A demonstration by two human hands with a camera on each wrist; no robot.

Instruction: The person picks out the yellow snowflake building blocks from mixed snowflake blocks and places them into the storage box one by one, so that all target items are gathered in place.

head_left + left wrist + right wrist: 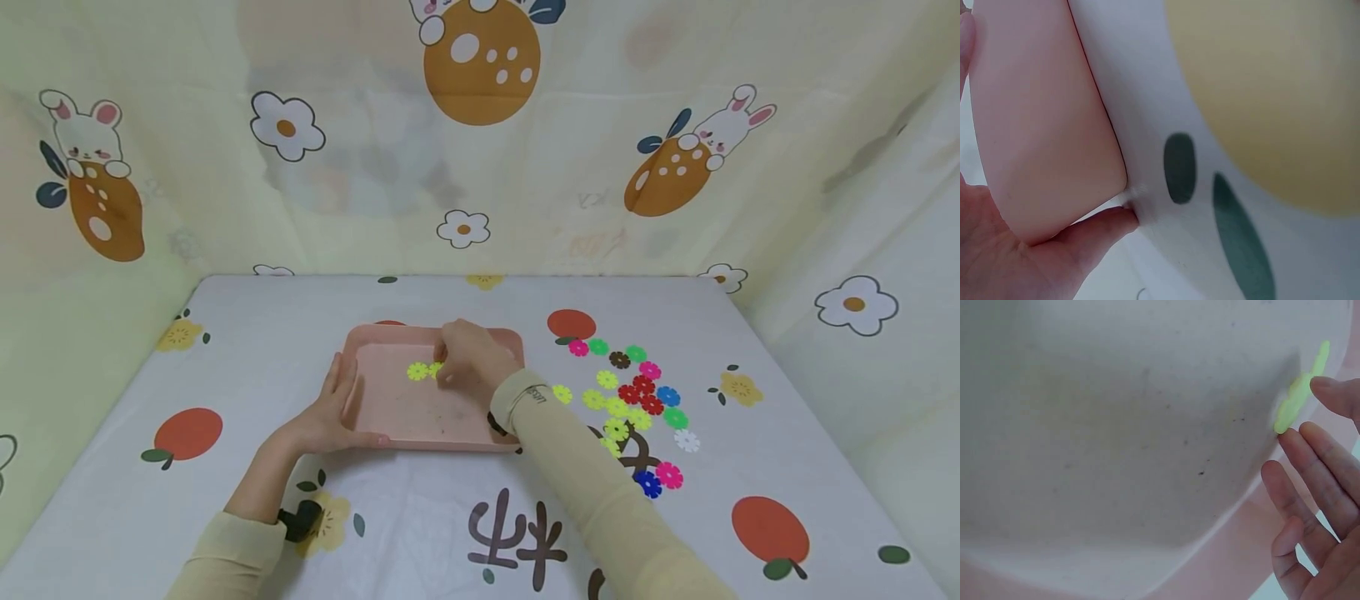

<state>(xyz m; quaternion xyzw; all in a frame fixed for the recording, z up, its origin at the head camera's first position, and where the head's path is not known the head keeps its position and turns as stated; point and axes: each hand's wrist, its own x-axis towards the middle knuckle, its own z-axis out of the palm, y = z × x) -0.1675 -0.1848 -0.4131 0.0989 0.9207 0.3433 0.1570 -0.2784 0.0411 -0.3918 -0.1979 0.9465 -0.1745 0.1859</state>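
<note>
A shallow pink tray lies on the table. Inside it, two yellow snowflake discs sit side by side, apparently linked. My right hand reaches over the tray and pinches the nearer disc between thumb and fingertips. From the right wrist, the yellow discs show edge-on and tilted, close to the tray wall; the other fingers hang slightly bent. At the tray's front-left corner rests my left hand, its fingers straight along the left side and the thumb along the front. The tray's outer wall touches that palm.
Loose snowflake discs in several colours, among them red ones, a blue one and a white one, are scattered right of the tray, partly beside my right sleeve. A printed cloth covers the table; curtains hang behind.
</note>
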